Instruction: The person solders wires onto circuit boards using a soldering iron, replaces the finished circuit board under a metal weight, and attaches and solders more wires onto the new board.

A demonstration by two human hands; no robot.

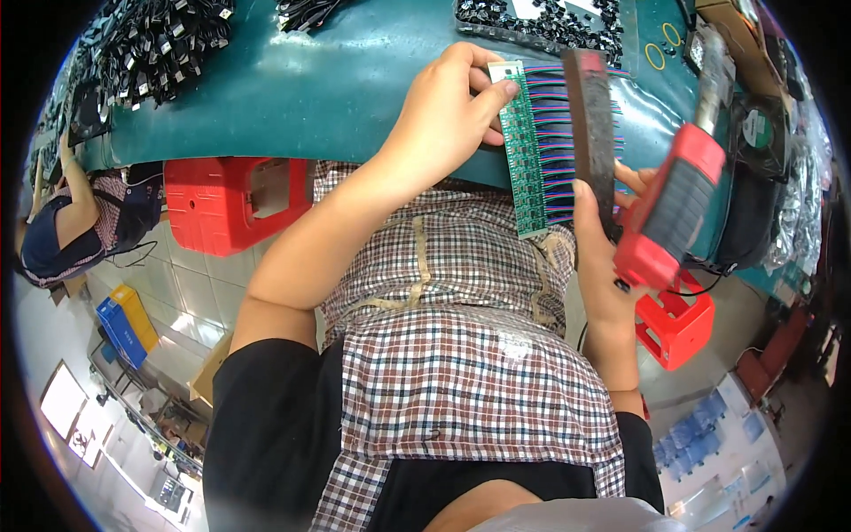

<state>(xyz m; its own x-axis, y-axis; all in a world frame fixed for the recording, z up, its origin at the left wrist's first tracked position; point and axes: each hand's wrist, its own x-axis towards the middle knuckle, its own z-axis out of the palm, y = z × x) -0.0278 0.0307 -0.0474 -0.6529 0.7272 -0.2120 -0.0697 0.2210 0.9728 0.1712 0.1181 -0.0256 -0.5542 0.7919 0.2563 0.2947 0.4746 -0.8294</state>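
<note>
My left hand (pixel 452 111) pinches the upper end of a long green circuit board panel (pixel 523 151) between thumb and fingers. Many thin coloured wires (pixel 551 146) run from the panel's right edge, pass a dark bar (pixel 592 124) and come out beyond it. The bar, brown and grey with a reddish top end, lies roughly parallel to the panel. My right hand (pixel 607 275) closes round the bar's lower end, thumb on the near side. A red and black handle with a metal shaft (pixel 678 195), like a soldering iron, hides part of that hand; I cannot tell what supports it.
On the green table (pixel 355 80) lie black cable bundles (pixel 164 44) at far left and a tray of small black parts (pixel 541 27) at the back. A small fan (pixel 761 129) stands right. Red stools (pixel 208 208) sit below; another person (pixel 75 213) is at left.
</note>
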